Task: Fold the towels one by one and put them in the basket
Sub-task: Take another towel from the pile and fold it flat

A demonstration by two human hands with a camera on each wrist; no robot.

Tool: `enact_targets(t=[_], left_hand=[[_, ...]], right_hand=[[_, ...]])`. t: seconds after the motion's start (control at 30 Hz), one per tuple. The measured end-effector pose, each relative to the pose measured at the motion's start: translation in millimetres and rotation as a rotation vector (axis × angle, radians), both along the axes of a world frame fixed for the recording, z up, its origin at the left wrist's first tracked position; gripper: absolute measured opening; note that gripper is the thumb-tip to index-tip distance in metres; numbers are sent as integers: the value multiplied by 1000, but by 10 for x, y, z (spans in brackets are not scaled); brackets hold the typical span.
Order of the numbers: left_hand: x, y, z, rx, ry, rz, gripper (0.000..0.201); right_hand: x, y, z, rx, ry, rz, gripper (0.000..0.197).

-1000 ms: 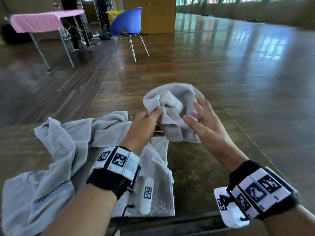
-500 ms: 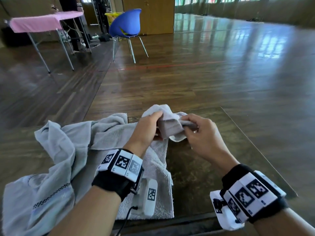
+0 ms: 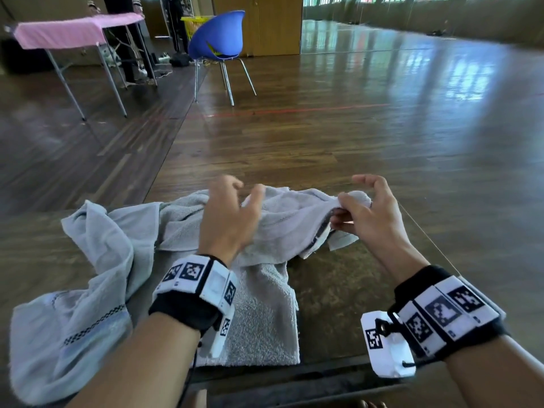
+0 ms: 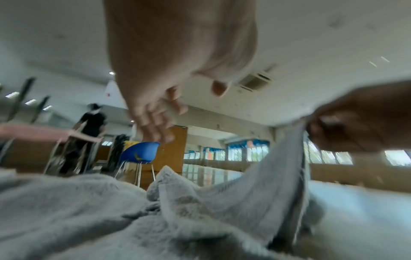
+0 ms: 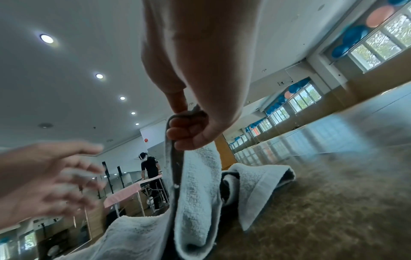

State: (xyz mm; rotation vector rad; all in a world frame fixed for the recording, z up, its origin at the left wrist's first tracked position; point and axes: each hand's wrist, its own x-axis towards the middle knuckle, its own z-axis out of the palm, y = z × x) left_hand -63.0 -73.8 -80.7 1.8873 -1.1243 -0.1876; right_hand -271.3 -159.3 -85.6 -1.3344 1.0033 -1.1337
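One small grey towel (image 3: 290,222) sits at the centre of things, stretched between the hands above the table (image 3: 347,293) and sagging onto the cloth below. Half a second ago it was a tight wad gripped by both hands close together; now the hands have drawn apart and the wad has opened into a loose band — so I judge this as spreading it out to find its corners, with the fold itself not yet begun.

At 3 o'clock of the towel the right hand (image 3: 369,214) pinches its end between thumb and curled fingers (image 5: 177,132), the wrist view showing cloth hanging straight down from that pinch. At 9 o'clock the left hand (image 3: 232,219) has let go: its fingers (image 4: 155,126) are spread and relaxed, holding nothing, hovering just over the towel's left part.

Further out, a second towel (image 3: 262,316) lies flat under the first at 6 o'clock, and a pale blue towel (image 3: 88,290) is heaped at 8 o'clock, both unfolded. No basket can be made out on the table. Far off at 11 o'clock stand a blue chair (image 3: 217,39) and a table with a pink cover (image 3: 73,30)
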Motion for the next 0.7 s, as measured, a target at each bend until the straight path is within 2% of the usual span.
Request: enact_targets(t=[0.03,0.1,0.17,0.3,0.4,0.57,0.63,0.7], left_hand=[[-44,11,-10,4,-66,-150,47],[-169,27,-66,123,-160,-407,46],[-249,15,-167,156,-227,-495,42],[-233,-65,-219,22,-231,-421,15],[-137,-117,-196,-70,-179,-361,21],[-175,-125,-186,-134,-65,-361,26],[-204,-133,-176,-126,-4,-380,28],[-250,-124,-156,-112,41,-431,30]], right_hand=[[11,27,25,-13,-19,43,35],[45,88,74,-39,-16,148,28],[92,143,110,-59,5,234,15],[163,191,122,-102,39,269,11],[172,158,71,-150,105,210,19],[143,112,-81,-360,512,100,53],[155,128,-107,-467,624,63,47],[185,135,-98,-569,646,40,28]])
